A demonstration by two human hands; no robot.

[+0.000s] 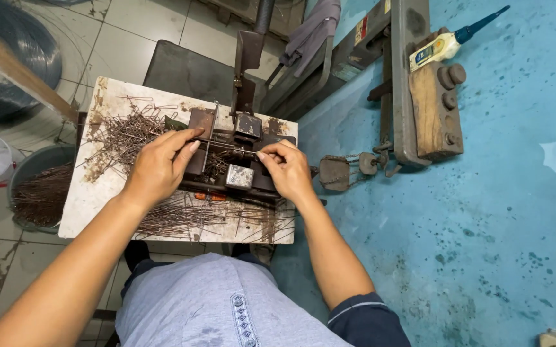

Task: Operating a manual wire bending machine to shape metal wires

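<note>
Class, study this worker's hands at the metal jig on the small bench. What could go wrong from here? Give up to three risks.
1. Both bare hands, the left hand and right hand, sit right at the metal jig with its lever arm above: fingers might get pinched.
2. The thin wire held between them could prick skin.
3. Loose wire pieces heaped on the white board may snag or slide off.

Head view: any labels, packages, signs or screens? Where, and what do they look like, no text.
Label on handheld tool: upper right, on the wooden block; small blue and white patch on a yellow and white body with a blue tip.
Sticker on grey machine frame: top centre-right; narrow red and white strip.
No screens, signs or packages show.
</note>
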